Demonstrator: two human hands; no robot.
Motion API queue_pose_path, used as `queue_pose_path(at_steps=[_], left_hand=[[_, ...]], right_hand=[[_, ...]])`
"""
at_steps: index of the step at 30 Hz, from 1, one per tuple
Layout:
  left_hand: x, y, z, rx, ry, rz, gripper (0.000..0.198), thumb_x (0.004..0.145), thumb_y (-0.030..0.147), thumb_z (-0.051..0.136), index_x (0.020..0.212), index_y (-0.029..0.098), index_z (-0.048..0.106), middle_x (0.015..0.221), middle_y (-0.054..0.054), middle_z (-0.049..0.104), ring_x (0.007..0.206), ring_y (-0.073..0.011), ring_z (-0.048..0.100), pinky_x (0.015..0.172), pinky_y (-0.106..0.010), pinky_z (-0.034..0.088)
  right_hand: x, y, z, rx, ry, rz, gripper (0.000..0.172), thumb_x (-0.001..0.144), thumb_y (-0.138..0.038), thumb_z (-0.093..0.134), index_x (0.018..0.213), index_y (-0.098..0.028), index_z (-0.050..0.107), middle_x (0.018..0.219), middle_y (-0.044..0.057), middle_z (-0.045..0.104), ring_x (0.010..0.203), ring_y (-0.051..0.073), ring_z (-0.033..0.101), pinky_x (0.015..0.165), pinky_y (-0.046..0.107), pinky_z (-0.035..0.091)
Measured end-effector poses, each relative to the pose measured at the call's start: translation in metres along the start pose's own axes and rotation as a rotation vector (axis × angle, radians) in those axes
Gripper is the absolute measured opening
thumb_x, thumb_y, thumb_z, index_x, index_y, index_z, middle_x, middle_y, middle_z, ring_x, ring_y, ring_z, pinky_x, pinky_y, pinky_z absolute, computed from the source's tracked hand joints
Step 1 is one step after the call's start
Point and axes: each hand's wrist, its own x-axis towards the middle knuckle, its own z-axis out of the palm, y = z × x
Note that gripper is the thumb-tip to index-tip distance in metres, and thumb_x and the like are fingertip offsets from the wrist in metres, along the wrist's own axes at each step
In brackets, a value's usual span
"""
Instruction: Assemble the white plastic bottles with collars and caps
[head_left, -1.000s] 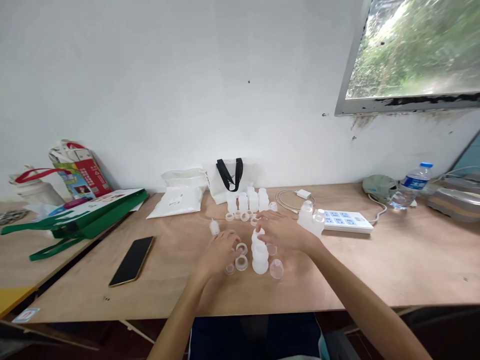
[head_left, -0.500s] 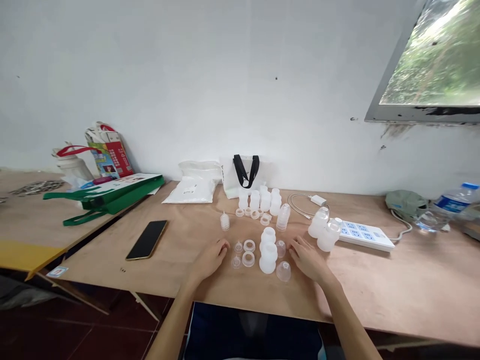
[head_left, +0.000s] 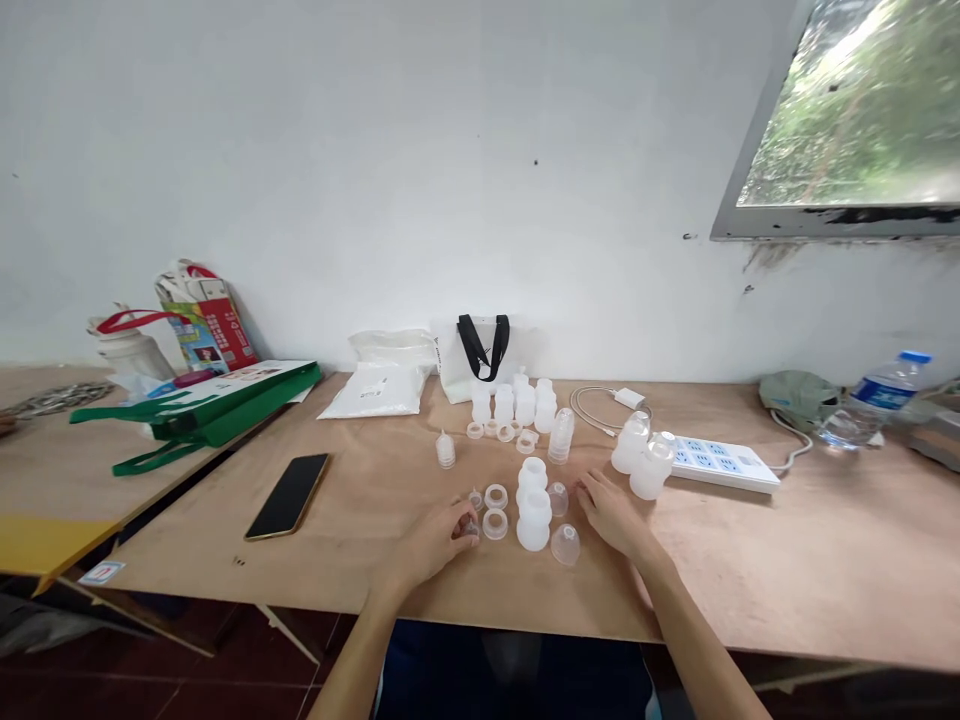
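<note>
My left hand (head_left: 439, 538) has its thumb and fingers curled round the nearer of two small clear bottle nipples (head_left: 469, 529), still at table height. Just beyond its fingertips the second nipple (head_left: 475, 498) stands on the table. To the right lie two white screw rings (head_left: 495, 523), then two frosted baby bottles (head_left: 533, 525), one behind the other. A clear domed cap (head_left: 565, 545) and another cap (head_left: 557, 499) sit beside the bottles. My right hand (head_left: 611, 512) rests on the tabletop right of the caps, fingers stretched out, holding nothing.
Behind stand several small bottles (head_left: 503, 404), more rings (head_left: 527, 441), stacked caps (head_left: 561, 436) and stacked nipples (head_left: 445, 450). Two capped bottles (head_left: 651, 466) are next to a power strip (head_left: 724, 464). A phone (head_left: 288, 497) lies left; a green bag (head_left: 217, 410) lies farther left.
My left hand has moved right and closed its fingers over the nearer nipple. My right hand stays in place, and the view has shifted slightly.
</note>
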Motion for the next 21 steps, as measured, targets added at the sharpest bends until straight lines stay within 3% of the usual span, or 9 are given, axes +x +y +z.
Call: queue_pose_path(at_steps=[3, 5, 7, 9, 13, 17, 21], left_hand=[[-0.003, 0.004, -0.004, -0.005, -0.005, 0.003, 0.013, 0.085, 0.029, 0.060, 0.095, 0.021, 0.064, 0.090, -0.001, 0.063, 0.082, -0.0204, 0.057, 0.074, -0.029, 0.041], [-0.005, 0.007, -0.007, -0.015, -0.012, 0.011, 0.014, 0.087, 0.030, 0.059, 0.096, 0.022, 0.064, 0.090, -0.001, 0.064, 0.083, -0.0206, 0.058, 0.075, -0.029, 0.042], [-0.006, 0.007, -0.007, -0.014, -0.015, 0.023, 0.016, 0.089, 0.031, 0.057, 0.100, 0.022, 0.064, 0.090, 0.000, 0.064, 0.083, -0.0205, 0.058, 0.076, -0.029, 0.042], [-0.006, 0.004, -0.003, -0.004, -0.027, 0.030, 0.022, 0.089, 0.030, 0.057, 0.110, 0.023, 0.063, 0.089, 0.000, 0.063, 0.082, -0.0200, 0.057, 0.077, -0.029, 0.043], [-0.004, -0.002, 0.006, 0.010, -0.045, 0.034, 0.040, 0.089, 0.025, 0.055, 0.129, 0.028, 0.059, 0.098, -0.002, 0.063, 0.091, -0.0223, 0.059, 0.084, -0.032, 0.044], [-0.003, -0.001, 0.012, 0.026, -0.019, 0.078, 0.034, 0.090, 0.022, 0.054, 0.121, 0.030, 0.067, 0.120, -0.006, 0.060, 0.108, -0.0269, 0.058, 0.097, -0.038, 0.043], [-0.003, 0.006, 0.012, 0.024, -0.015, 0.054, 0.032, 0.089, 0.022, 0.057, 0.118, 0.029, 0.068, 0.118, -0.006, 0.059, 0.105, -0.0277, 0.060, 0.096, -0.039, 0.045]], right_hand=[[0.002, -0.010, -0.012, 0.073, 0.055, 0.023, 0.025, 0.101, -0.024, 0.033, 0.097, -0.023, 0.057, 0.103, 0.006, 0.066, 0.090, 0.020, 0.064, 0.078, 0.033, 0.047], [-0.001, -0.018, -0.025, 0.156, 0.047, 0.039, 0.031, 0.104, -0.037, 0.033, 0.088, -0.024, 0.056, 0.091, 0.003, 0.066, 0.083, 0.020, 0.063, 0.073, 0.032, 0.046], [-0.007, -0.027, -0.039, 0.226, -0.055, 0.050, 0.037, 0.103, -0.049, 0.038, 0.080, -0.024, 0.054, 0.076, 0.000, 0.063, 0.073, 0.019, 0.060, 0.065, 0.031, 0.043], [-0.016, -0.033, -0.051, 0.236, -0.225, 0.038, 0.031, 0.096, -0.053, 0.051, 0.086, -0.025, 0.058, 0.070, -0.003, 0.059, 0.066, 0.018, 0.056, 0.060, 0.029, 0.039], [-0.027, -0.040, -0.059, 0.166, -0.399, -0.023, 0.023, 0.081, -0.039, 0.070, 0.098, -0.028, 0.060, 0.076, -0.004, 0.062, 0.070, 0.018, 0.059, 0.058, 0.029, 0.038], [-0.023, -0.042, -0.055, 0.076, -0.395, 0.007, 0.011, 0.081, -0.031, 0.066, 0.086, -0.026, 0.058, 0.079, -0.002, 0.067, 0.072, 0.020, 0.062, 0.059, 0.029, 0.036], [-0.020, -0.042, -0.055, 0.005, -0.339, 0.106, 0.014, 0.089, -0.038, 0.060, 0.092, -0.025, 0.058, 0.082, 0.002, 0.070, 0.075, 0.023, 0.065, 0.061, 0.031, 0.037]])
